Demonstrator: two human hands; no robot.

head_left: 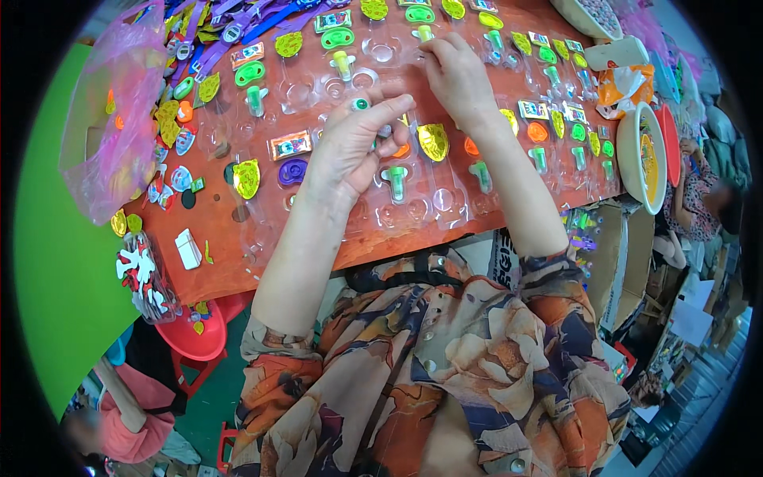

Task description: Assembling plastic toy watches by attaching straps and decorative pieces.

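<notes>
The red table (pixel 218 269) bears clear moulded trays (pixel 298 89). The right hand (pixel 459 83) reaches far, fingers bent down; the left hand (pixel 350 147) curls nearer. At the right fingertips, its nearer hand, lies a yellow-green tube (pixel 424 32), apparently near-to-far; I cannot tell if it's gripped. The left holds a green-and-white piece (pixel 360 104).

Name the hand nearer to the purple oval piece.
Left: the left hand is just right of the purple oval piece; the right hand is farther off, up and rightward.
</notes>
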